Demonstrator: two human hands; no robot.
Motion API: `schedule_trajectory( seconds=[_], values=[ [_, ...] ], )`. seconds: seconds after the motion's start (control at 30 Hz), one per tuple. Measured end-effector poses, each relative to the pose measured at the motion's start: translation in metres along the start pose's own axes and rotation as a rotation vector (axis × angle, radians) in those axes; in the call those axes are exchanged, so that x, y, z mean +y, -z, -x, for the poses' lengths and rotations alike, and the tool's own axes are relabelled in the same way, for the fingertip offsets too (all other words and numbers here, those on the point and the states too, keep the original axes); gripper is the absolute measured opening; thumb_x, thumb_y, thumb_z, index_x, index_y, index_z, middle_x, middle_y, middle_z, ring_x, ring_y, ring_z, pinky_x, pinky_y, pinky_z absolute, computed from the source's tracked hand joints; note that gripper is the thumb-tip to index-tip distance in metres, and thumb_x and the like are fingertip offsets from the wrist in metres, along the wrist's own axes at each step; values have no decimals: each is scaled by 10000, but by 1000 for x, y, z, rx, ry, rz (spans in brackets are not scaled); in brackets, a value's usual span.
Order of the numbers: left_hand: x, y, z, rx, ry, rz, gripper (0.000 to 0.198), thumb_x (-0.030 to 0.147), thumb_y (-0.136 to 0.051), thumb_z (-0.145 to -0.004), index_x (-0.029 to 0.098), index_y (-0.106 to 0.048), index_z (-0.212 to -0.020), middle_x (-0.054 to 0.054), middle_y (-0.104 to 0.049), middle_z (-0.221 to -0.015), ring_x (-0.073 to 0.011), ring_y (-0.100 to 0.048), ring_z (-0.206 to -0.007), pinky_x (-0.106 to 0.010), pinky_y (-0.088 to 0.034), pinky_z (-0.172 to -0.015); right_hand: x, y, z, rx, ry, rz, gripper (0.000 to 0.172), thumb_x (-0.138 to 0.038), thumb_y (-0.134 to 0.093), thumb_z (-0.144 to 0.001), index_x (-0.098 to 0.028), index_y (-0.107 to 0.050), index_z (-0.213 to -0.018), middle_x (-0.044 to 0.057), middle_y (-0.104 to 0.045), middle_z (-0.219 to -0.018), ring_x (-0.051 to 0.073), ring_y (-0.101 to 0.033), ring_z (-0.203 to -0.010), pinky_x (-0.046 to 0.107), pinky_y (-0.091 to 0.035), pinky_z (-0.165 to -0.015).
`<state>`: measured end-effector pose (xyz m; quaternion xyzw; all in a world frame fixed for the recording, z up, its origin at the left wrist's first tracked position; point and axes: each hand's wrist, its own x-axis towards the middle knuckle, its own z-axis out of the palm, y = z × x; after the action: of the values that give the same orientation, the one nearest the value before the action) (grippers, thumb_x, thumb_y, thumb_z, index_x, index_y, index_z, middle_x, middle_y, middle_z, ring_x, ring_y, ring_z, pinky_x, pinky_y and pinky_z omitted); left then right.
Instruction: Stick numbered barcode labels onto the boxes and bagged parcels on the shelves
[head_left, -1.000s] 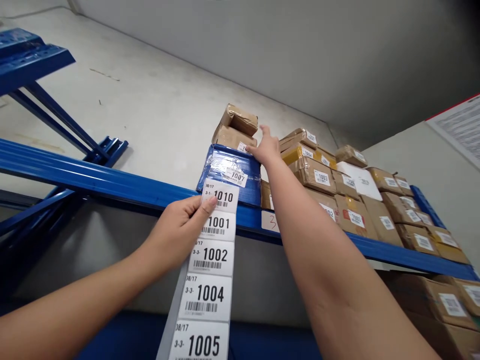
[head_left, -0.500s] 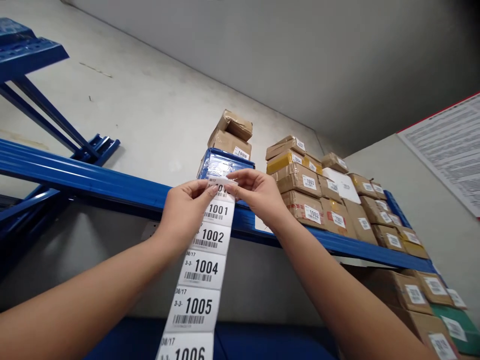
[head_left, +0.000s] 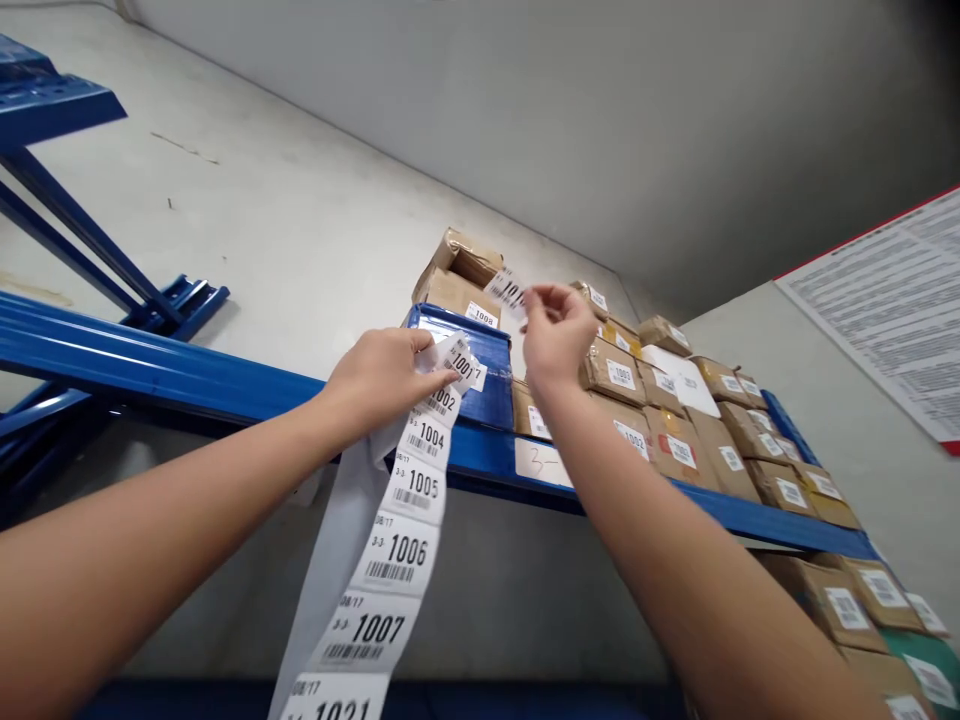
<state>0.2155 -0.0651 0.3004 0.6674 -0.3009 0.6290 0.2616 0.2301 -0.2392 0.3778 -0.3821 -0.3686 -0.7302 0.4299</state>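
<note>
My left hand (head_left: 384,385) pinches the top of a strip of white barcode labels (head_left: 394,548). Down the strip run numbers such as 1001, 1004 and 1006, and its pale backing hangs behind it. Up to the right, my right hand (head_left: 556,335) holds a single label (head_left: 505,288) by one end; its number is partly covered by the fingers. Behind my left hand is a blue box (head_left: 491,395) on the shelf. A cardboard box (head_left: 448,291) labelled 1008 sits on top of it, close to the loose label.
A blue shelf beam (head_left: 217,360) crosses the view, with a white card (head_left: 540,461) on its front. Stacked, labelled cardboard boxes (head_left: 720,445) fill the right side, with more on a lower level. A blue bracket (head_left: 67,100) juts in at upper left; a printed poster (head_left: 885,310) hangs at right.
One label has come off the top of the strip and is in my right hand, which moved up and right. My left hand kept the strip, whose lower part swung slightly.
</note>
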Motion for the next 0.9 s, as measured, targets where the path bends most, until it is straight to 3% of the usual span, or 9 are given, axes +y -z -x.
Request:
schedule_trajectory(
  seconds=[0.07, 0.17, 0.3, 0.4, 0.53, 0.6, 0.7, 0.83, 0.9],
  values=[
    [-6, 4, -1, -36, -10, 1, 462, 532, -616, -741, 211, -364, -527, 22, -462, -526, -131, -415, -520, -279, -265, -502, 18, -18, -43, 19, 40, 96, 46, -211, -576, -795, -172, -582, -819, 33, -639, -813, 155, -610, -742, 313, -507, -692],
    [-13, 6, 3, -84, 1, 102, 444, 527, -595, -764, 206, -388, -538, 20, -484, -539, -126, -444, -530, -265, -289, -508, 37, -49, -92, -66, 88, 240, 96, -170, -536, -804, -161, -591, -883, 38, -646, -846, 160, -604, -792, 319, -476, -752],
    [-15, 6, 8, -86, -17, 183, 451, 517, -573, -784, 203, -362, -539, 39, -438, -520, -111, -421, -517, -255, -292, -507, 40, -75, -111, -169, 93, 505, 103, -103, -529, -778, -172, -604, -790, 40, -631, -814, 189, -596, -826, 348, -442, -822],
    [-14, 6, 11, -91, -34, 191, 437, 471, -568, -798, 201, -344, -538, 50, -410, -510, -100, -392, -506, -253, -287, -499, 33, -77, -107, -203, 149, 709, 131, -94, -558, -770, -182, -622, -843, 107, -591, -1020, 251, -593, -930, 414, -428, -859],
    [-13, 6, 12, -94, -39, 192, 431, 455, -567, -806, 198, -348, -538, 49, -415, -517, -100, -392, -517, -257, -286, -509, 25, -71, -104, -200, 246, 830, 368, -124, -674, -719, -205, -585, -1067, 179, -450, -1269, 320, -557, -1040, 518, -413, -883],
    [-15, 6, 12, -69, -48, 191, 440, 475, -569, -803, 199, -350, -540, 46, -414, -520, -101, -392, -520, -260, -282, -515, 27, -70, -106, -281, 307, 814, 294, -142, -649, -745, -207, -600, -1028, 155, -512, -1211, 307, -539, -1063, 510, -412, -903],
    [-17, 7, 11, -34, -53, 201, 461, 491, -571, -801, 200, -333, -535, 49, -389, -512, -98, -374, -509, -259, -277, -512, 29, -65, -100, -469, 271, 784, 152, -144, -610, -768, -191, -641, -910, 116, -623, -1037, 266, -578, -976, 461, -438, -895],
    [-11, 9, 25, -15, 49, 350, 436, 496, -577, -799, 198, -388, -543, 42, -435, -525, -101, -419, -514, -247, -286, -497, 2, -29, -45, -349, 193, 425, 102, -235, -591, -803, -186, -646, -873, 63, -667, -898, 195, -611, -826, 381, -494, -808],
    [-4, 9, 45, -71, 156, 521, 398, 517, -572, -799, 195, -476, -586, 30, -502, -554, -109, -462, -524, -238, -305, -487, -25, 5, 5, -469, -46, 117, 233, -401, -534, -841, -203, -656, -842, 51, -673, -854, 181, -623, -771, 325, -518, -645]
  ],
)
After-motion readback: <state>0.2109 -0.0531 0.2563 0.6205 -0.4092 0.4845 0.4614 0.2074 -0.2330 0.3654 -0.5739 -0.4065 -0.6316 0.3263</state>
